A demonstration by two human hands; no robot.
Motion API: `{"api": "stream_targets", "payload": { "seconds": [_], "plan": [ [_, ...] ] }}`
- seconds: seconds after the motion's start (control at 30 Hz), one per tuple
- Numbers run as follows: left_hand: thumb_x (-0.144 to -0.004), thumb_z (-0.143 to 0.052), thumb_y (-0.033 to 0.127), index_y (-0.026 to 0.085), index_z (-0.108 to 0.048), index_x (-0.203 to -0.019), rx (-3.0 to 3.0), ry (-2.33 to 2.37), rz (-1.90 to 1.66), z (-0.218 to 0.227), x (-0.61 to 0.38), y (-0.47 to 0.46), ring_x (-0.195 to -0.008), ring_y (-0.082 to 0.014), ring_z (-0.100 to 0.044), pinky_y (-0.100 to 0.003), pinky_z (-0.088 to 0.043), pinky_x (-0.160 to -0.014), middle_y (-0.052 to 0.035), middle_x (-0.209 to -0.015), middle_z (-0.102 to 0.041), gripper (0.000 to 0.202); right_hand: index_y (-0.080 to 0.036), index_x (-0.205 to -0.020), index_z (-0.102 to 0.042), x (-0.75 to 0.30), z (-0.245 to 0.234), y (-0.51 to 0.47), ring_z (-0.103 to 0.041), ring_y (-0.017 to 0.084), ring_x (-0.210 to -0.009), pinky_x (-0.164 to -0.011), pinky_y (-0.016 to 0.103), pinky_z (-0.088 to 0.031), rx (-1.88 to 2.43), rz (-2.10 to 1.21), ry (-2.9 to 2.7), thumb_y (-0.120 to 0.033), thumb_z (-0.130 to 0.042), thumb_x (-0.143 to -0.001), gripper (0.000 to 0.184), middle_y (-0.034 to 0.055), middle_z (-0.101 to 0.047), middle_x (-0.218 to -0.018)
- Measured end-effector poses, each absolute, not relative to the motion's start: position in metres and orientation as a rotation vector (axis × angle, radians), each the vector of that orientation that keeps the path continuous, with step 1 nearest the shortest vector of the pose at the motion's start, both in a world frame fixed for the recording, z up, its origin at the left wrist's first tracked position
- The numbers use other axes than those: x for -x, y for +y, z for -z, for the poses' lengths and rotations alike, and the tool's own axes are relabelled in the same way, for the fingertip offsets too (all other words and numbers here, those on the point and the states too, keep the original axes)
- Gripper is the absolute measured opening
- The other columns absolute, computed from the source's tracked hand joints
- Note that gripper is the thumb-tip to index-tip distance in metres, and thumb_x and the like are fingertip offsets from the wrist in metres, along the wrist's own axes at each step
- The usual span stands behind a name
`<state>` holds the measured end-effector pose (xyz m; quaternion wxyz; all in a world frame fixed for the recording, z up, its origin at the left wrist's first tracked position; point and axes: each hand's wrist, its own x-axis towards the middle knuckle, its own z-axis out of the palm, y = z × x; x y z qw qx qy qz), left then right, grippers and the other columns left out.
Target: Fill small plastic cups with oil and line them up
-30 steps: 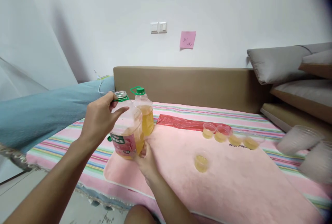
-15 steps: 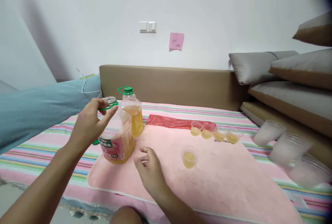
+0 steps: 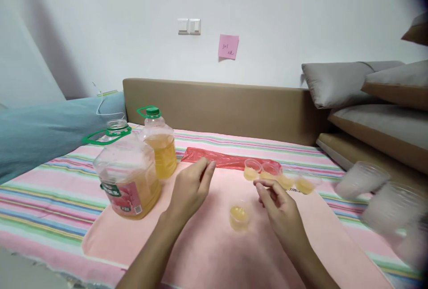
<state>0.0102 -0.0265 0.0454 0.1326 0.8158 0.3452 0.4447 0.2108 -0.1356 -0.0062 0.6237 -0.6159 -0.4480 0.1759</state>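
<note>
Both hands are empty and over the pink towel point(image 3: 207, 253), which lies on a striped bed sheet point(image 3: 50, 191). The left hand point(image 3: 192, 188) is loosely open, fingers point(image 3: 207, 172) extended toward the far side, touching nothing clearly; it sits between the open jug point(image 3: 125, 177) and the near cup point(image 3: 239, 216). The right hand point(image 3: 279, 202) is half-curled, thumb and forefinger narrow, holding nothing, just right of the near cup and near the row of cups point(image 3: 277, 177). The near cup is a small clear plastic one, partly filled with yellow liquid, standing upright alone on the towel between the two hands. Judgement: it is light, thin-walled and easy to crush, and on soft towel its footing is poor, so a grip on the side wall below the rim, light squeeze, kept level, suits it best. The open jug at left has no cap, a green handle ring point(image 3: 100, 136) at the neck, a pink label, and liquid low in it; likely moderately heavy with sloshing contents, best taken by neck ring plus a hand under or around the body. A second jug point(image 3: 159, 148) with green cap stands just behind it. A red plastic bag point(image 3: 217, 159) lies at the far edge of the towel. Blurred stacked empty cups point(image 3: 377, 191) are at far right.
</note>
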Motion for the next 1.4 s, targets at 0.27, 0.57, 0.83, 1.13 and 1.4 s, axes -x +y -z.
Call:
{"api": "stream_targets", "payload": {
  "seconds": [0.27, 0.57, 0.83, 1.13, 1.4],
  "plan": [
    [-0.106, -0.038, 0.052, 0.022, -0.04, -0.063, -2.061, 1.226, -1.11, 0.006, -0.026, -0.006, -0.052, -0.013, -0.044, -0.029, -0.028, -0.056, 0.005, -0.054, -0.04, 0.052, -0.026, -0.115, -0.07, -0.26, 0.044, -0.152, -0.066, 0.026, -0.097, -0.07, 0.029, -0.054, 1.623, -0.19, -1.11, -0.061, -0.061, -0.1, 0.039, 0.0052, -0.069, -0.104],
    [-0.106, -0.027, 0.036, 0.024, -0.055, -0.092, -2.008, 1.234, -0.923, 0.038, -0.047, -0.008, -0.073, -0.02, -0.066, -0.032, -0.043, -0.07, -0.0003, -0.075, -0.066, 0.034, -0.027, -0.125, -0.061, -0.237, 0.05, -0.155, -0.065, 0.029, -0.104, -0.078, 0.037, -0.058, 1.674, -0.102, -1.286, -0.06, -0.065, -0.097, 0.044, 0.0089, -0.065, -0.124],
    [-0.104, -0.041, 0.04, 0.027, -0.054, -0.122, -2.009, 1.25, -0.879, 0.039, -0.037, -0.01, -0.087, -0.0225, -0.068, -0.036, -0.047, -0.075, -0.0035, -0.106, -0.07, 0.026, -0.025, -0.133, -0.045, -0.227, 0.055, -0.15, -0.059, 0.033, -0.115, -0.088, 0.046, -0.056, 1.664, -0.004, -1.533, -0.061, -0.084, -0.081, 0.075, 0.0124, -0.055, -0.13],
    [-0.102, -0.047, 0.041, 0.027, -0.058, -0.114, -2.047, 1.242, -0.857, 0.034, -0.035, -0.014, -0.077, -0.0198, -0.065, -0.032, -0.043, -0.068, -0.0007, -0.093, -0.069, 0.022, -0.026, -0.121, -0.048, -0.21, 0.049, -0.146, -0.06, 0.029, -0.105, -0.081, 0.041, -0.056, 1.699, -0.14, -1.584, -0.047, -0.078, -0.087, 0.049, 0.0076, -0.058, -0.117],
    [-0.102, -0.046, 0.037, 0.026, -0.058, -0.112, -2.099, 1.237, -0.768, 0.034, -0.044, -0.02, -0.078, -0.0193, -0.064, -0.032, -0.041, -0.067, -0.0003, -0.094, -0.07, 0.019, -0.026, -0.116, -0.047, -0.203, 0.05, -0.142, -0.056, 0.029, -0.111, -0.088, 0.045, -0.052, 1.697, -0.162, -1.504, -0.045, -0.066, -0.091, 0.036, 0.006, -0.056, -0.117]
  ]
}}
